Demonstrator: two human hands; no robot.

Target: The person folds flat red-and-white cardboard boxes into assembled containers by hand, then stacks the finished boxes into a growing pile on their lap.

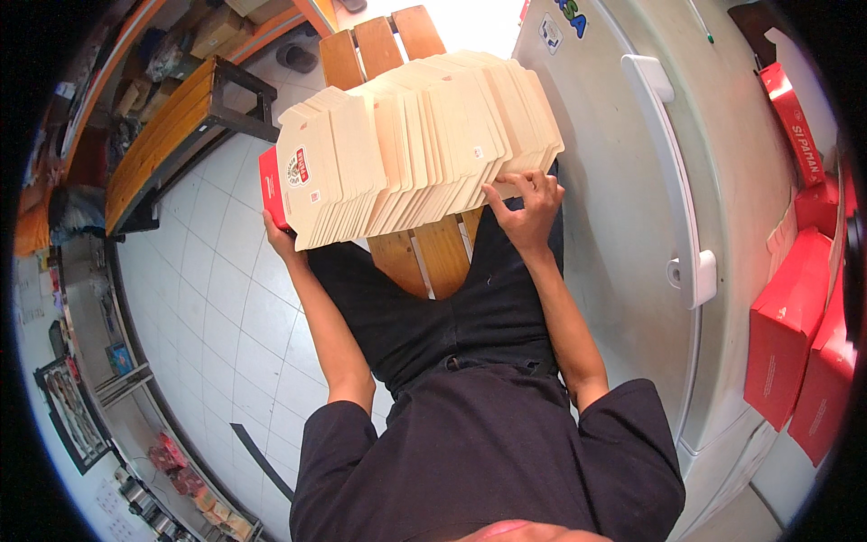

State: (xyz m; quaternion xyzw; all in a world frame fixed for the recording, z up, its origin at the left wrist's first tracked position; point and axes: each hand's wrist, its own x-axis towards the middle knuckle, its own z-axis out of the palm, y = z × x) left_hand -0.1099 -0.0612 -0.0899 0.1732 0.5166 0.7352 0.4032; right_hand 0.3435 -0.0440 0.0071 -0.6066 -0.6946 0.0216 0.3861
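A thick row of flat cardboard box blanks (424,135), pale brown inside, leans fanned out across the slatted wooden bench (420,257) in front of me. The leftmost blank shows a red outer face (271,187) and a small printed label. My left hand (282,237) is closed on the lower left corner of the row, its fingers partly hidden behind it. At the near right end, my right hand (535,203) has thumb and fingers curled on the edges of the rightmost blanks. My legs straddle the bench below the row.
A white fridge (623,271) with a long handle (673,181) stands close on my right. Red boxes (786,330) sit beyond it. Another wooden bench (167,149) and crowded shelves are at left, over a tiled floor (217,271). A dark strip (262,461) lies there.
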